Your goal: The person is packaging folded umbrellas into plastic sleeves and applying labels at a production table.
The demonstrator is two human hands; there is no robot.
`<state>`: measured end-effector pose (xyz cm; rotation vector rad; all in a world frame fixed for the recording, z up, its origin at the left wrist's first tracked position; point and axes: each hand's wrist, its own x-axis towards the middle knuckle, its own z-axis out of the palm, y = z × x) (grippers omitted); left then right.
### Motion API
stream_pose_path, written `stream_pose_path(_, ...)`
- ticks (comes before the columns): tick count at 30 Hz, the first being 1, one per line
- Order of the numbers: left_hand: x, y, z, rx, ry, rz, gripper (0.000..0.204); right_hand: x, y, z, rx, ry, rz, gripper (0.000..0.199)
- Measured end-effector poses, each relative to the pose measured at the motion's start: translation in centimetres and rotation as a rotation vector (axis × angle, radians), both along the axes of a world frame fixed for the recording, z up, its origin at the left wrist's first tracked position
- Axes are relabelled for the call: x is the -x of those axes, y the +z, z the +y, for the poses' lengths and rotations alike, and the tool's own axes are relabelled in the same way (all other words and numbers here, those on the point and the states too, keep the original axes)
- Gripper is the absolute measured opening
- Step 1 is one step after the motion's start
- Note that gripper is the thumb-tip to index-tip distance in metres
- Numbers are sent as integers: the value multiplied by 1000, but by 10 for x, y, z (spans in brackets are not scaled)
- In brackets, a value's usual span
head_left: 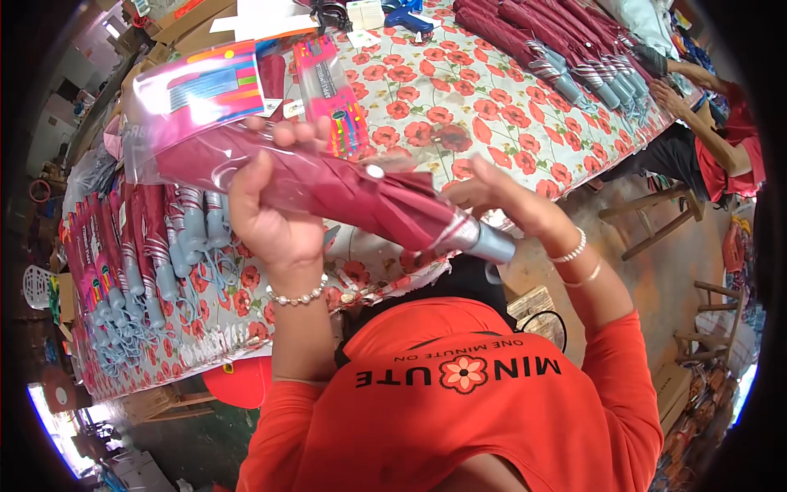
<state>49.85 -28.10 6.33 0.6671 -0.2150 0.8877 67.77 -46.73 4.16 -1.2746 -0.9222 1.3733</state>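
A folded maroon umbrella [352, 197] with a grey handle [492, 244] lies slantwise above the table, its handle end toward the lower right. Its upper left part is inside a clear plastic sleeve [147, 123] with a bright pink, printed panel. My left hand [275, 209] is closed round the umbrella and sleeve, the fingertips showing over the far side. Beside the handle end, my right hand [516, 201] has its thumb raised and fingers apart. Those fingers reach close behind the umbrella; whether they touch it I cannot tell.
Several maroon umbrellas with grey handles [168, 279] lie at the table's left edge, and more maroon umbrellas [541, 49] at the far right. A pink printed sleeve [328, 94] and a blue tool [407, 20] rest on the flowered tablecloth [426, 90]. Another person [721, 152] works at right near a wooden stool [656, 215].
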Motion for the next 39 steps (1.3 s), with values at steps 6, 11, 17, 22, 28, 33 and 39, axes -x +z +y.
stream_pose_path(6,4,-8,-19,-27,-29,88,26,50,14,57,-131,-242,156,46)
stream_pose_path(11,16,-9,-17,67,117,202,24,33,34,59,-405,-49,-1,47)
stream_pose_path(17,19,-8,-8,131,90,187,22,51,43,65,-673,-119,96,58)
stream_pose_path(22,16,-7,-17,253,196,265,25,29,46,66,-508,139,-73,54)
stream_pose_path(28,22,-19,-5,246,191,220,24,52,45,60,-295,175,-664,44)
stream_pose_path(33,23,-18,-2,268,150,202,23,64,28,55,-513,14,-1079,39)
stream_pose_path(39,18,-23,-3,285,224,231,21,71,22,55,-427,15,-891,39)
